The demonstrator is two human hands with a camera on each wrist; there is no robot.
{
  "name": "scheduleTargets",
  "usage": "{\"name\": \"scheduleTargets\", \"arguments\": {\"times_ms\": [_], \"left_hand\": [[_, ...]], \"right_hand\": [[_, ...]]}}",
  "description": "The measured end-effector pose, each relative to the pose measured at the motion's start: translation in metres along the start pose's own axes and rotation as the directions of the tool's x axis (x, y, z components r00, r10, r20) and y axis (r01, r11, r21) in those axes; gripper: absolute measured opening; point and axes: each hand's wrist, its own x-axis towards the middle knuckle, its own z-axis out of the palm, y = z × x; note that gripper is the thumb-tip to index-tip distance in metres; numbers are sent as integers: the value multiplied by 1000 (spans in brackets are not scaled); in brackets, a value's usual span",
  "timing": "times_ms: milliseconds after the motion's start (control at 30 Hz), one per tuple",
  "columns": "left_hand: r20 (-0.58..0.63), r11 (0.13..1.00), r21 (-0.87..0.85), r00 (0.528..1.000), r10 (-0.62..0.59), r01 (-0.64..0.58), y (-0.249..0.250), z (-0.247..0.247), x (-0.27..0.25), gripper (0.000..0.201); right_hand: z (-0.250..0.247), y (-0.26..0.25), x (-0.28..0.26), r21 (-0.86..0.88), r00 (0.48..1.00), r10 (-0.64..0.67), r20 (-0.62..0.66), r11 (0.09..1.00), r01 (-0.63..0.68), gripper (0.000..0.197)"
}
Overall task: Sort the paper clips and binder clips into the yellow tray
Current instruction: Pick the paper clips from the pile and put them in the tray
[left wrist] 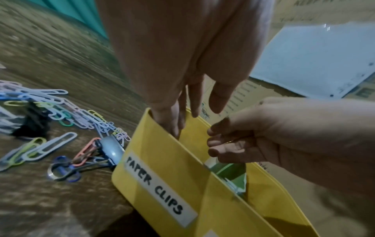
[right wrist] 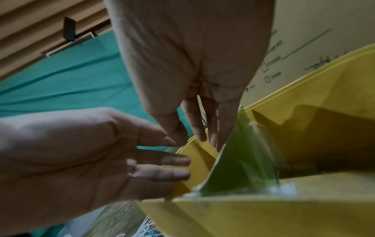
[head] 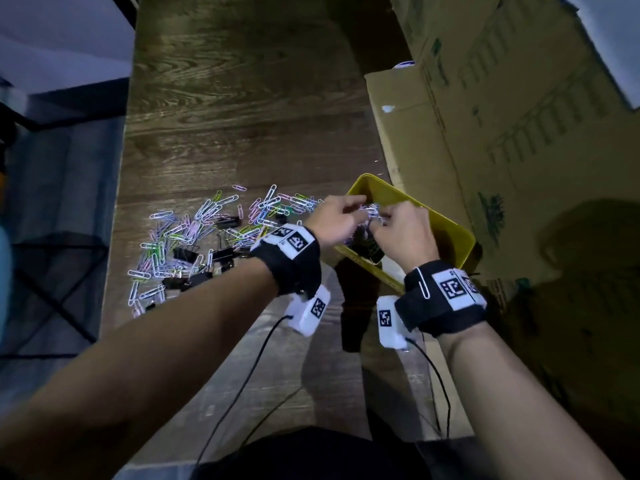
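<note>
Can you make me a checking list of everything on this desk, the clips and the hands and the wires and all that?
Surface: brown wooden table, dimly lit.
Job's things: coloured paper clips and black binder clips are piled together left of the yellow tray; its label reads PAPER CLIPS.
Clutter: one white clip is hooked on the right wristband.
Hands: the left hand and right hand are together over the tray, with some clips between them; the left's fingers are straight, the right's grip is unclear.
Cables: a black cable trails from each wrist camera.
Surroundings: cardboard boxes beside the tray.
</note>
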Motion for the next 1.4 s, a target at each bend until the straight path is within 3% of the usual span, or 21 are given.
{"name": "scheduleTargets", "arguments": {"times_ms": [67, 167, 267, 367, 467, 600, 667, 833, 1033, 1167, 1300, 1333, 1400], "left_hand": [[-59, 982, -180, 997, 49, -59, -15, -12, -17, 17], [-102, 952, -287, 992, 76, -102, -49, -41, -53, 19], [-101, 987, -133, 992, 75, -88, -99, -87, -90, 21], [-183, 989, 148, 982, 51, -24, -145, -144, -120, 22], [-258, 839, 535, 965, 49, 101, -185, -194, -147, 32], [-190, 743, 659, 982, 8, 121, -235, -218, -167, 47], [-152, 717, 687, 988, -22, 122, -252, -217, -168, 45], [-143, 751, 659, 988, 63, 48, -274, -207, -165, 37], [-72, 846, 527, 989, 133, -76, -287, -224, -164, 24], [-59, 984, 168, 995, 78, -67, -277, -241, -160, 22], [-117, 983, -169, 992, 48, -68, -256, -248, -145, 23], [-133, 980, -183, 990, 51, -75, -252, -248, -141, 26], [-161, 995, -46, 984, 77, -85, -247, -246, -131, 28]], "right_hand": [[5, -8, -5, 3, 994, -104, -41, 995, 104, 29], [19, -29, -22, 11, 954, -265, -139, 963, 269, 24], [42, -55, -42, 83, 901, -419, -112, 900, 429, 21], [72, -81, -62, 96, 828, -558, 55, 828, 552, 22], [117, -104, -80, 78, 763, -603, 232, 794, 603, 26], [174, -136, -94, -91, 624, -640, 448, 662, 744, 42], [194, -150, -97, -175, 595, -612, 520, 606, 776, 49], [228, -162, -96, -309, 625, -550, 554, 562, 768, 48], [237, -162, -94, -310, 692, -505, 516, 643, 700, 35], [233, -163, -92, -248, 686, -524, 505, 673, 696, 28], [226, -161, -88, -199, 722, -521, 455, 731, 653, 24], [225, -160, -88, -197, 727, -524, 444, 735, 649, 24], [224, -159, -87, -220, 734, -515, 444, 731, 646, 26]]}}
